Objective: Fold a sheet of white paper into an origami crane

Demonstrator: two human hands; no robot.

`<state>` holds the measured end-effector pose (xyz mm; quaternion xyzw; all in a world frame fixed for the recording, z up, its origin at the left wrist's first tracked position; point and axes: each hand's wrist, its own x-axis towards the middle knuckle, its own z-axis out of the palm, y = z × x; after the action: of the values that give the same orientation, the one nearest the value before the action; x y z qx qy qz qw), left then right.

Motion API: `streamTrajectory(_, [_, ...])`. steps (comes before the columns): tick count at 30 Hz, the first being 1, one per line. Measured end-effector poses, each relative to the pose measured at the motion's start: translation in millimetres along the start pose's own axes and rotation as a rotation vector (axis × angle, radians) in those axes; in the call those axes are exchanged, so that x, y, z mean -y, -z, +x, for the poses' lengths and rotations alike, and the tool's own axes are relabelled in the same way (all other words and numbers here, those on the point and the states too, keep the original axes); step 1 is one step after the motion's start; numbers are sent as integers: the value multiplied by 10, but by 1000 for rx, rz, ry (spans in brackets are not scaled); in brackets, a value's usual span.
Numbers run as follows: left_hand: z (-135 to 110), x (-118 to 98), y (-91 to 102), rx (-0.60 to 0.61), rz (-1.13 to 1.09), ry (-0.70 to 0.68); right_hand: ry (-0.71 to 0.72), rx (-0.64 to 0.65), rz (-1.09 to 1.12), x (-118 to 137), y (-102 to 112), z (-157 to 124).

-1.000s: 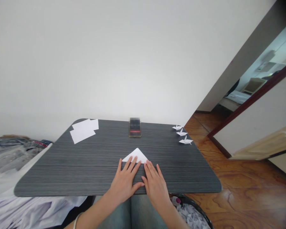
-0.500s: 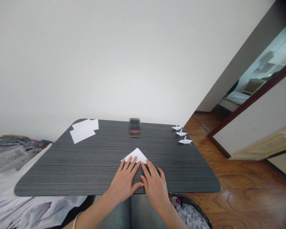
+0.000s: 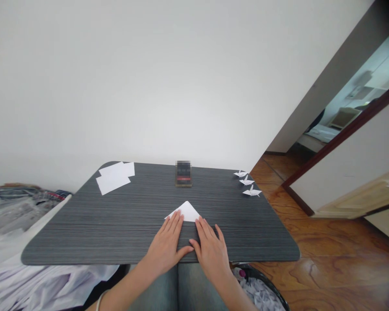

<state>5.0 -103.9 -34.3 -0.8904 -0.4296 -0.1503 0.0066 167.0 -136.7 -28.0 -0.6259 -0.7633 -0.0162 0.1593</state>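
Observation:
A white sheet of paper folded into a triangle (image 3: 188,211) lies flat on the dark table, its point facing the wall. My left hand (image 3: 167,244) rests with outstretched fingers on the paper's left part and near edge. At the right corner, the fingertips of my right hand (image 3: 211,248) touch the paper's near edge, and that hand is flat too. Both thumbs stick out toward each other near the table's front edge. Part of the paper's lower left edge is hidden under my left fingers.
Several white paper pieces (image 3: 113,181) lie at the table's (image 3: 142,194) back left. A phone-like object (image 3: 183,177), its face blurred, stands at the back middle. Three paper cranes (image 3: 252,191) line the right edge. Below, a bin (image 3: 262,293) holds crumpled white paper; white cloth (image 3: 52,285) lies left.
My hands have slid apart along the paper's near edge, baring its middle. The left fingers have drawn closer together. The folded paper stays in place.

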Motion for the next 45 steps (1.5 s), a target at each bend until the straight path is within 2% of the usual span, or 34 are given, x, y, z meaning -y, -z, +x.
streamTrajectory(8, [-111,93,9,-40,82,86,37,35,-29,-11,-22,32])
streamTrajectory(14, [-148,87,29,-45,139,129,59,63,-147,156,65,168])
streamTrajectory(22, [-139,108,89,7,138,92,30,138,-170,319,170,279])
streamTrajectory(30, [-161,108,85,-43,190,110,47,186,-201,169,105,214])
streamTrajectory(45, [-263,172,84,-87,256,164,96,44,-91,-57,8,103])
